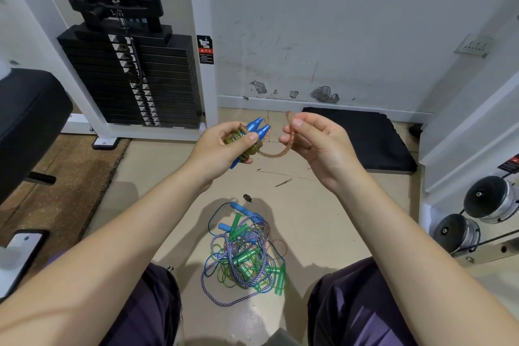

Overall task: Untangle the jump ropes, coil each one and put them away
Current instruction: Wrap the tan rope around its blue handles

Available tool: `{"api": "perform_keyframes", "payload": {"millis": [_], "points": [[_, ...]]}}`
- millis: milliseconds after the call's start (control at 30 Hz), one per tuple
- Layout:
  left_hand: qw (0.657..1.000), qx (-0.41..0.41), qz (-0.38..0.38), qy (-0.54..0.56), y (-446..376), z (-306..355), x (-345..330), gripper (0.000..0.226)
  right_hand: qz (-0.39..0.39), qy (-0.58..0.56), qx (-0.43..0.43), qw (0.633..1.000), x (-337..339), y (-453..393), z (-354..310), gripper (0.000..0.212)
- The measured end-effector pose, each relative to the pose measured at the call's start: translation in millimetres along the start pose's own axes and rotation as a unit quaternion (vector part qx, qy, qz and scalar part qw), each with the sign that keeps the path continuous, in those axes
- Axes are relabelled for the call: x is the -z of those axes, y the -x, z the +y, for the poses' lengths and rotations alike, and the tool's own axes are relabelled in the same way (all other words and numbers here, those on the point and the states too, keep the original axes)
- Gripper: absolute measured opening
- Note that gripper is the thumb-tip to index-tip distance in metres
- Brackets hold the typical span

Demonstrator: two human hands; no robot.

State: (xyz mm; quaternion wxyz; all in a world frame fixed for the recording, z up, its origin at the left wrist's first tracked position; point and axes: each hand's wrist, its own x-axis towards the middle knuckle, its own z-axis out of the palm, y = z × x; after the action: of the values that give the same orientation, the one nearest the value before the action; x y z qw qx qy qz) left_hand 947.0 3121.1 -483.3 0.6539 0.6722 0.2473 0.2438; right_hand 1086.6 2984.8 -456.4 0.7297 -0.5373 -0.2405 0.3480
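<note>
My left hand (222, 146) was clamped around the blue handles (258, 128) and their wound coil; my right hand (314, 140) pinched the orange rope (276, 153) tail. I judged slack could unwind it, above the floor tangle (243, 255)

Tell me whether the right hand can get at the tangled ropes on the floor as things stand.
Probably not right away: the right hand is pinching the loose rope end of the coiled bundle. Nothing blocks the way to the tangled pile between the knees.
</note>
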Motion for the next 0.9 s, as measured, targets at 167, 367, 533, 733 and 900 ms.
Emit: {"api": "perform_keyframes", "payload": {"millis": [167,367,533,733,900], "points": [[0.999,-0.025,-0.036,-0.016,3.5,2.6,-4.0,0.012,0.002,0.139,0.027,0.990,-2.7,0.3,5.8,0.014],[0.997,-0.045,-0.049,-0.050,3.7,1.8,-3.3,0.017,0.023,0.237,0.062,0.969,-4.2,0.3,6.8,0.011],[0.992,-0.064,-0.054,-0.090,5.7,2.2,-6.0,0.020,0.043,0.295,0.080,0.951,-3.2,-1.9,8.7,0.021],[0.986,-0.078,-0.050,-0.138,4.9,-1.8,-5.3,0.018,0.083,0.346,0.090,0.930,-6.4,-1.4,15.9,0.018],[0.986,-0.069,-0.022,-0.149,2.0,-7.3,-4.9,0.031,0.061,0.342,0.097,0.933,-13.9,2.7,21.2,0.016]]}}
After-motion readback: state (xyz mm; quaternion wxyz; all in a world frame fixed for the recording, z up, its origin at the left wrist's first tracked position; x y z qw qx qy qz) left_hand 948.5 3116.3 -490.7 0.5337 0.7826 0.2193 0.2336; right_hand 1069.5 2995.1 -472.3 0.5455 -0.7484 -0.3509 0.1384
